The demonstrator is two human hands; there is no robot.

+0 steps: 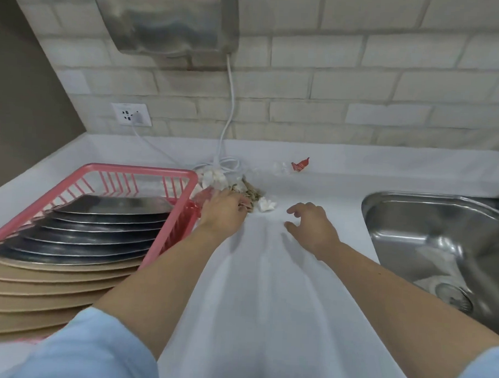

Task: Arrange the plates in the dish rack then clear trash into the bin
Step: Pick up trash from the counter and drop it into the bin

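Several plates (77,238) with silver faces and tan backs stand in a row inside the pink dish rack (140,171) at the left. A pile of trash (247,188), white tissue scraps and brownish bits, lies on the white counter just right of the rack. My left hand (223,213) is curled over the near edge of that pile, fingers gripping some scraps. A white crumpled tissue (266,205) sits between my hands. My right hand (312,226) hovers over the counter with fingers spread and loosely bent, holding nothing. A red wrapper (300,164) and clear plastic (280,167) lie farther back.
A steel sink (440,240) fills the right side. A white cord (228,116) hangs from a wall-mounted metal appliance (167,19) and coils on the counter behind the trash. A wall socket (130,114) sits on the tiled wall. No bin is in view.
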